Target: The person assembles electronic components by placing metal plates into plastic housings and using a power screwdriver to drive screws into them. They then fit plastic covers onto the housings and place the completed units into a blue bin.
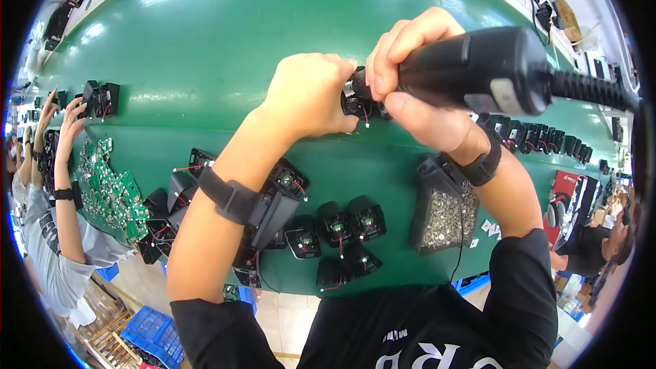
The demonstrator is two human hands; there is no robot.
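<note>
My right hand [424,89] is wrapped round a thick black electric screwdriver [471,68], its ribbed cord running off to the right. The tool's front end points left and meets a small black plastic housing [353,105] on the green bench; my right hand and the tool hide part of it. Fingers and thumb of my left hand [307,96] grip this housing from the left. A short red wire with a white plug sticks out of its near side. Close to my left forearm lie several similar black housings [335,222] with red wires and green boards inside.
A tray of small metal screws [447,215] stands near my right forearm. Green circuit boards [113,188] are heaped at left, beside a co-worker's hands [72,119]. More housings [540,140] line the bench at right. A blue crate [154,335] sits below, at lower left.
</note>
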